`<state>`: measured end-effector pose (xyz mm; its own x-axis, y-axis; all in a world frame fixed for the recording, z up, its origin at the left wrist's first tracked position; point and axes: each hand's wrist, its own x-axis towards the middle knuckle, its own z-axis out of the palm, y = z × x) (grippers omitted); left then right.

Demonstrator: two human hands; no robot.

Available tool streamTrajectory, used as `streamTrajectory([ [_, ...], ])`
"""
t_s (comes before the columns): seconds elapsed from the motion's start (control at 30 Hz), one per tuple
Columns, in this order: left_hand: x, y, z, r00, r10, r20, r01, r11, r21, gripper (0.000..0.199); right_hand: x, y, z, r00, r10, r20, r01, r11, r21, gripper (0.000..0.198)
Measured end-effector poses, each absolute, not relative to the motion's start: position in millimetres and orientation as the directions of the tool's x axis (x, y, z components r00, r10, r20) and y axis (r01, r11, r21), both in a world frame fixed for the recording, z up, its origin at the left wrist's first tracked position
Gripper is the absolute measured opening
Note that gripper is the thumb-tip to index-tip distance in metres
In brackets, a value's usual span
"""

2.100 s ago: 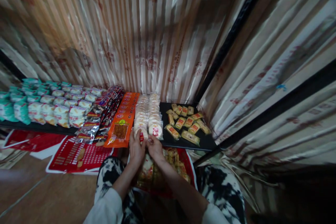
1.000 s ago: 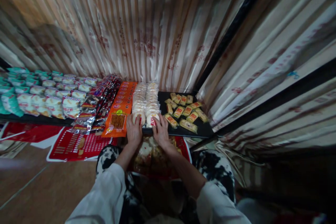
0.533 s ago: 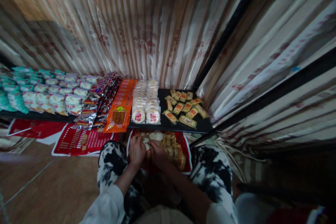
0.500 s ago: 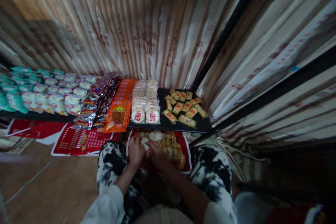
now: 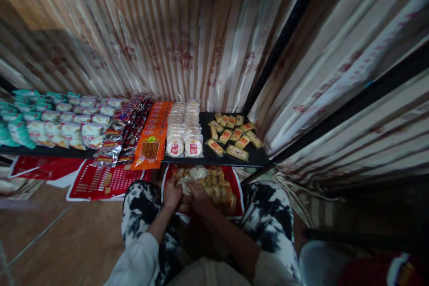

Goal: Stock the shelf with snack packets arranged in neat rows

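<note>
Low between my knees, my left hand [image 5: 172, 194] and my right hand [image 5: 199, 197] are closed on the two sides of a pale wrapped rice cracker [image 5: 184, 186]. Dim light and my fingers hide part of its wrapper. Both hands are over a red, white-edged container [image 5: 240, 208] filled with small yellow-wrapped snack bars [image 5: 219, 190]. A second whitish round cracker packet [image 5: 198, 172] lies on the bars, just beyond my hands.
Above the container runs a black shelf [image 5: 208, 159]. It carries two rows of wrapped rice crackers [image 5: 184, 146], loose yellow snack bars [image 5: 235, 134], an orange snack bag [image 5: 149, 149], dark red packets [image 5: 110, 145] and white and teal packets [image 5: 20, 132]. A dark slanting pole [image 5: 284, 38] stands at right.
The pale cracker between my hands has shifted and tilted slightly, while both hands stay close together over the container. The view has moved a little.
</note>
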<state>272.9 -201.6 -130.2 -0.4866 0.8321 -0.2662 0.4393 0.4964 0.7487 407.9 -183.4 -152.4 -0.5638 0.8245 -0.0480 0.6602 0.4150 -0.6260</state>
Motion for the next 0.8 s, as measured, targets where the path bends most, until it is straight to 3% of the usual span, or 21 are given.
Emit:
streamTrajectory([
  [0.2,268.4,-201.5,-133.5,-0.465,0.835,-0.293,0.208,0.425,0.881,0.013,402.6,-188.5,-131.3,-0.512,0.859,-0.027,0.72,0.412,-0.559,0.033],
  [0.4,267.2,-203.7,-115.0,-0.467,0.859,-0.211,0.063,0.27,0.961,0.036,407.2,-186.8,-113.6,-0.427,0.904,0.002,0.742,0.352,-0.571,0.037],
  [0.53,264.5,-209.7,-110.9,-0.596,0.788,-0.154,0.059,0.235,0.97,0.033,417.0,-179.8,-100.9,-0.38,0.925,0.019,0.712,0.306,-0.632,0.039],
  [0.67,270.4,-218.2,-108.4,-0.614,0.732,-0.295,-0.101,0.298,0.949,0.034,424.9,-171.1,-94.4,-0.262,0.965,0.009,0.62,0.175,-0.765,0.038],
  [0.8,287.6,-228.5,-98.9,-0.365,0.781,-0.507,-0.373,0.377,0.848,0.048,424.7,-168.7,-98.8,-0.195,0.978,-0.067,0.286,-0.009,-0.958,0.037],
])
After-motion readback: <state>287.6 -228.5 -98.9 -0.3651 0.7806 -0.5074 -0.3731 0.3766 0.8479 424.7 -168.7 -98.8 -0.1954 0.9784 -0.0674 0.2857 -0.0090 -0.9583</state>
